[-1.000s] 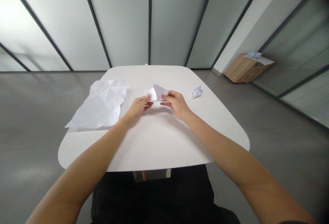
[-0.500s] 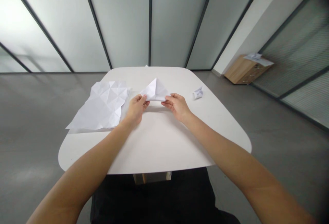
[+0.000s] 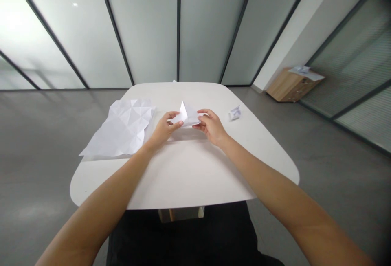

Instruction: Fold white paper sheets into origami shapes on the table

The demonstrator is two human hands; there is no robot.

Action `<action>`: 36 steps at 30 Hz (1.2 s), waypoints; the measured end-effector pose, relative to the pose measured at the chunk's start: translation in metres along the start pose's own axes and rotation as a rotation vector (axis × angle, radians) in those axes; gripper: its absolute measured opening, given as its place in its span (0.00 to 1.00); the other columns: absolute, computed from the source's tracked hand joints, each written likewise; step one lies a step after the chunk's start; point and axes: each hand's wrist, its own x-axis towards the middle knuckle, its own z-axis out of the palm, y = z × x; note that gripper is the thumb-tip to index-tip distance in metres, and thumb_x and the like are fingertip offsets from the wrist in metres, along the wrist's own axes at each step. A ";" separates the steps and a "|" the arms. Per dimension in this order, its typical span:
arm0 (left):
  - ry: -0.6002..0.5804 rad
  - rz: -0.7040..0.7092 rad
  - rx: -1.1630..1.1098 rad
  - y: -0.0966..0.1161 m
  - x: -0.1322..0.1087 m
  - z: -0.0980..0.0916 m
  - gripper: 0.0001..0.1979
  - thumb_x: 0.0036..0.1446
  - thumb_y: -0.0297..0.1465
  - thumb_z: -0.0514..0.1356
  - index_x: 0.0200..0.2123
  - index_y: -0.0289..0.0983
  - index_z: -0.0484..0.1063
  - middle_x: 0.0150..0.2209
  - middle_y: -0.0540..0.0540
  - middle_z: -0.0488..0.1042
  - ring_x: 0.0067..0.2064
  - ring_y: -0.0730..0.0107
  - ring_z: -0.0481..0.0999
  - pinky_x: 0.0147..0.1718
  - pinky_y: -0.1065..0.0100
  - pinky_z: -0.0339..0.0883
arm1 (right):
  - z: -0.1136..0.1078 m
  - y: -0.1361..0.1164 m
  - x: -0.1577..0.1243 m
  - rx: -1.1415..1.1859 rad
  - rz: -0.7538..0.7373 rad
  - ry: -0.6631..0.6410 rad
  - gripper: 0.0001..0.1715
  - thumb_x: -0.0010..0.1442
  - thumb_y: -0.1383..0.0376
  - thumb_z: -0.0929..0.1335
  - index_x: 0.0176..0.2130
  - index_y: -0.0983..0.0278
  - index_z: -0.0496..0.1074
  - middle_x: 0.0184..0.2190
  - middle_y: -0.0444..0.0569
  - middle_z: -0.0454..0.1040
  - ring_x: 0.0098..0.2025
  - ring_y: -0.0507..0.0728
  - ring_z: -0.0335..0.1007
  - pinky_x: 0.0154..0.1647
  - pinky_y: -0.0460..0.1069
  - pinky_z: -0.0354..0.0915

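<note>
A white folded paper (image 3: 188, 115) with a raised triangular peak is held between both hands, low over the middle of the table. My left hand (image 3: 166, 127) grips its left end, thumb on the near side and fingers behind. The right end is pinched by my right hand (image 3: 210, 125), fingers curled around it. To the left of my left hand lie creased white paper sheets (image 3: 119, 129), spread flat with a web of fold lines. A small crumpled or folded paper piece (image 3: 235, 113) rests to the right of my right hand.
The white table (image 3: 189, 176) has rounded corners. Behind it stands a frosted glass partition (image 3: 146, 29) with dark frames. A wooden cabinet (image 3: 287, 84) with papers on top is on the floor at the far right. Below the near edge a box-like object (image 3: 183, 214) shows.
The folded paper has tipped and come slightly lower, its peak now narrower. My left thumb and fingers have shifted along it, spreading wider apart. My right hand stays at the right end.
</note>
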 end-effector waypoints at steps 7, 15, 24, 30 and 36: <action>-0.093 0.004 -0.051 0.000 0.001 -0.002 0.33 0.55 0.43 0.72 0.60 0.37 0.72 0.53 0.39 0.79 0.55 0.55 0.77 0.56 0.58 0.66 | 0.001 -0.003 0.002 0.086 0.053 0.007 0.17 0.54 0.72 0.75 0.42 0.61 0.71 0.32 0.42 0.79 0.31 0.52 0.79 0.37 0.50 0.83; -0.137 0.091 0.001 0.005 0.000 -0.005 0.23 0.56 0.43 0.71 0.51 0.38 0.79 0.58 0.38 0.77 0.61 0.53 0.73 0.63 0.56 0.61 | -0.006 -0.011 0.002 0.075 0.222 -0.135 0.10 0.54 0.76 0.72 0.37 0.65 0.75 0.31 0.48 0.81 0.28 0.52 0.78 0.30 0.45 0.81; -0.295 -0.157 -0.145 0.006 -0.005 0.000 0.28 0.55 0.49 0.71 0.51 0.35 0.79 0.48 0.40 0.81 0.51 0.59 0.77 0.52 0.62 0.65 | -0.012 -0.016 0.003 0.208 0.270 -0.062 0.03 0.60 0.73 0.71 0.35 0.66 0.73 0.26 0.47 0.78 0.26 0.51 0.77 0.32 0.44 0.80; -0.242 -0.093 -0.248 0.011 -0.006 0.000 0.25 0.55 0.50 0.70 0.44 0.36 0.79 0.44 0.43 0.81 0.48 0.62 0.76 0.49 0.66 0.64 | -0.014 -0.009 0.006 0.122 0.270 -0.090 0.06 0.58 0.69 0.75 0.35 0.65 0.73 0.26 0.47 0.77 0.27 0.51 0.77 0.31 0.45 0.80; -0.148 -0.040 -0.344 0.016 -0.006 0.003 0.24 0.53 0.48 0.73 0.42 0.36 0.77 0.38 0.47 0.79 0.38 0.68 0.75 0.38 0.70 0.65 | -0.007 -0.007 -0.001 -0.078 0.132 -0.189 0.16 0.54 0.58 0.79 0.31 0.61 0.71 0.33 0.43 0.78 0.37 0.53 0.76 0.37 0.48 0.78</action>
